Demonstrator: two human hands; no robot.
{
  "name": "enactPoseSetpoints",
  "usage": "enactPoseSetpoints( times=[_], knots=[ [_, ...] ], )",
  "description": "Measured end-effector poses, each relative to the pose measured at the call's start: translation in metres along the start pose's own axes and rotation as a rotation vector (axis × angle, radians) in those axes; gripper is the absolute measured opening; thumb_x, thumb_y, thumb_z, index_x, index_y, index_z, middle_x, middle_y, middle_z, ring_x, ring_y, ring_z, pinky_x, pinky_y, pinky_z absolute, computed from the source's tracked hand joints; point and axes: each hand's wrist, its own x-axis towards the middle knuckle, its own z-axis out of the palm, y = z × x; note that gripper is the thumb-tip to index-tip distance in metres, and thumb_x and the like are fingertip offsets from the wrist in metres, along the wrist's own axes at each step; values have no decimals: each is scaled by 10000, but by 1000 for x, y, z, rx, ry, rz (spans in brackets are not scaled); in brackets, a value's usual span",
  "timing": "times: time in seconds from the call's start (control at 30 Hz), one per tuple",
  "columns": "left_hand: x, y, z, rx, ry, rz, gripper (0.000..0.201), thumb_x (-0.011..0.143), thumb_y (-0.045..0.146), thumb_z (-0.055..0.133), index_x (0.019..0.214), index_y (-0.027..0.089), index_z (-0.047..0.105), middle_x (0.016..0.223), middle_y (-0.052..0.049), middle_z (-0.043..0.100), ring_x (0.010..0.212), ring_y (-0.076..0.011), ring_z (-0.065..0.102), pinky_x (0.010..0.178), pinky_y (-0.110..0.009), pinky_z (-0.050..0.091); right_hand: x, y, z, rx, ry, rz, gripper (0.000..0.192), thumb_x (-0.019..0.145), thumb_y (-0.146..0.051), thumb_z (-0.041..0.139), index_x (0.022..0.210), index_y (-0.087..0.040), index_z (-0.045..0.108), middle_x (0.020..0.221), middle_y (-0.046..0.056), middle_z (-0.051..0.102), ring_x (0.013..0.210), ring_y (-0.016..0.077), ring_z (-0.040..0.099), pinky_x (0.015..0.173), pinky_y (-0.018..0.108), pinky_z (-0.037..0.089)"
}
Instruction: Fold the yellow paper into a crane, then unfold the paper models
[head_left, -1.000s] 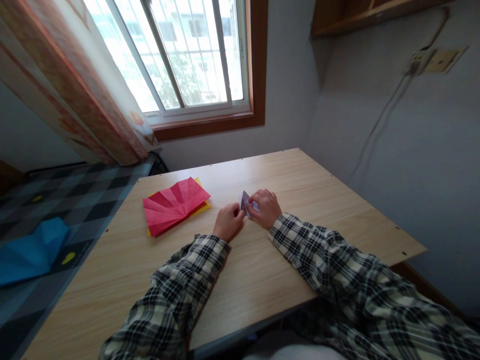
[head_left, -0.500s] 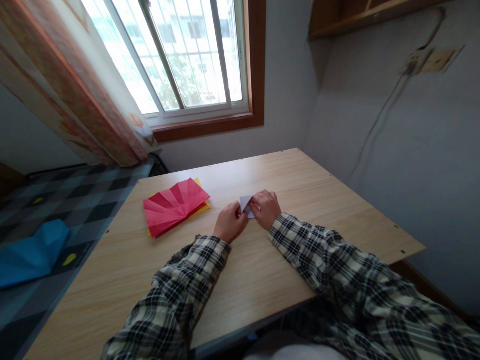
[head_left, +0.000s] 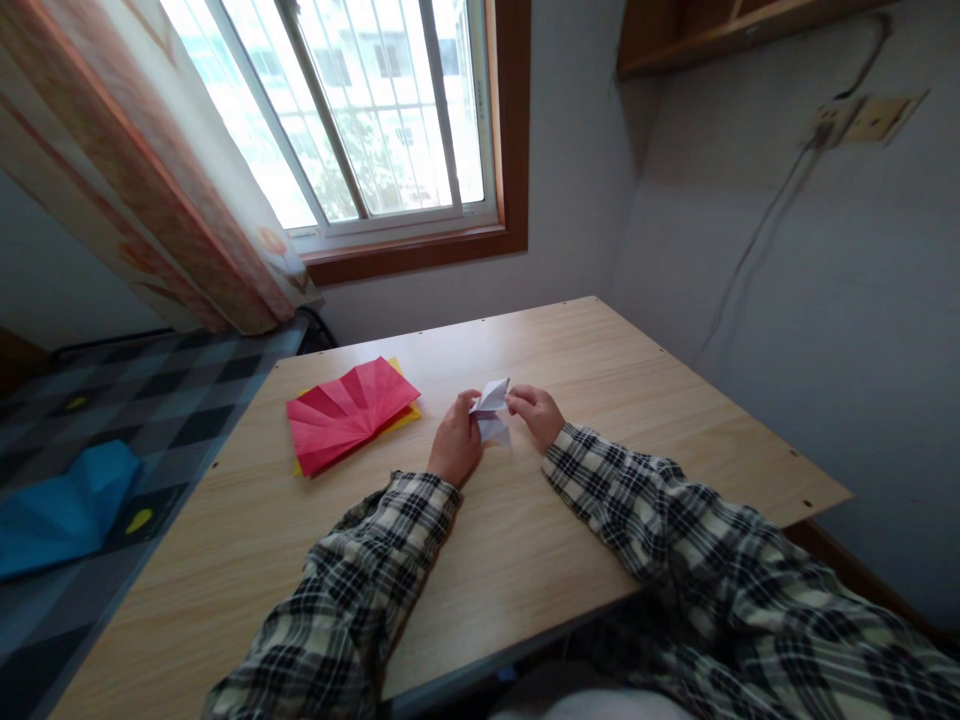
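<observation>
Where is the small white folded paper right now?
The white folded paper sits mid-table, held between the left hand and right hand, just right of the red pleated paper.

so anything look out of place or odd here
One thing: a blue folded paper lies off the table on the checked surface at far left, while the red creased sheet sits on the table. Both hands, left hand and right hand, hold the small white folded paper. Nothing looks torn or spilled.

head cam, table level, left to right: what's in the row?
blue folded paper → red pleated paper → left hand → small white folded paper → right hand
</observation>
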Motion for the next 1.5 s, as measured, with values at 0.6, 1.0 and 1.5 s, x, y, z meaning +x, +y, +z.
enactPoseSetpoints(
  times=[0.6,1.0,1.5],
  knots=[
    [-1,7,-8,162,-98,96,391,813,59,541,1172,194,615,1095,-81,690,1032,-239,619,945,-369,484,-1,-12,-13,-438,336,-259,260,904,-373,583,753,-189,690,898,83,620,925,222,567,903,380,451],
    [-3,17,-15,23,-1,-34,235,983,348,439,972,207,627,838,-31,676,776,-183,616,718,-289,457,15,26,-31,91,322,250,414,747,-579,634,627,-184,669,638,20,660,685,185,596,685,300,465],
    [3,7,-12,-353,122,-257,220,899,418,500,935,206,545,719,27,586,645,-131,550,554,-217,422,1,26,-7,413,69,110,1211,642,-361,843,1562,-227,68,1153,105,667,998,252,670,903,415,541]
  ],
)
